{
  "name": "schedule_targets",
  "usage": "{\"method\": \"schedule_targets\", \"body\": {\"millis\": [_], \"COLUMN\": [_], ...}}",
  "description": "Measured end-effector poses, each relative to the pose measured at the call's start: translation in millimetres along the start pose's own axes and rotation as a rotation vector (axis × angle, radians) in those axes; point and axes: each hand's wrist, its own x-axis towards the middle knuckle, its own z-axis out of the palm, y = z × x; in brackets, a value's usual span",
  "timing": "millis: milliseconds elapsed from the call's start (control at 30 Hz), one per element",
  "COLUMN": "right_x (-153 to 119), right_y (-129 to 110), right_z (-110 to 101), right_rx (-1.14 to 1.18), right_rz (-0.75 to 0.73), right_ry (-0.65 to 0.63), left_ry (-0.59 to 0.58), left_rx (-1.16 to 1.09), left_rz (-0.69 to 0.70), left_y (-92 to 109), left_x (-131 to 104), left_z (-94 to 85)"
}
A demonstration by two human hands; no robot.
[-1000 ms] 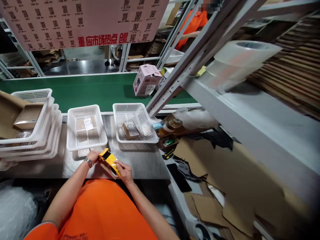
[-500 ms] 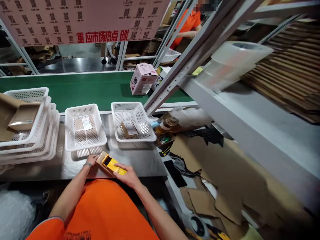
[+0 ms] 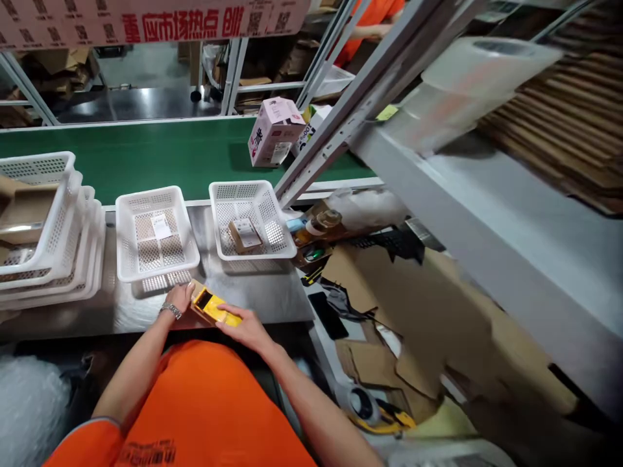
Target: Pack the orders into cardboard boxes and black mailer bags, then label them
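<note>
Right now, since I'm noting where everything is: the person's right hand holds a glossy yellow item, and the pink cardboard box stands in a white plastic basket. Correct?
Not quite: the head view shows the pink cardboard box standing on the long green belt. The right hand does hold the glossy yellow item.

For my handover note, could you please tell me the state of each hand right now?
Left hand: closed, holding the end of the cardboard box.
Right hand: closed, holding the yellow item over the box.
</note>
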Motion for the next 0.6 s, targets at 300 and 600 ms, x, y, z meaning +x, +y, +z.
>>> {"method": "schedule_targets", "body": {"millis": [300,600], "right_x": [-36,6], "right_y": [25,21], "right_z": [-48,-48], "right_rx": [-0.363,-0.627], "right_rz": [0.07,0.084], "right_ry": [-0.011,0.219], "left_ry": [0.021,0.023], "left_rx": [0.015,-0.073], "left_rz": [0.012,-0.091], "left_y": [-1,5], "left_x": [-2,6], "left_z": [0.8,-13.9]}}
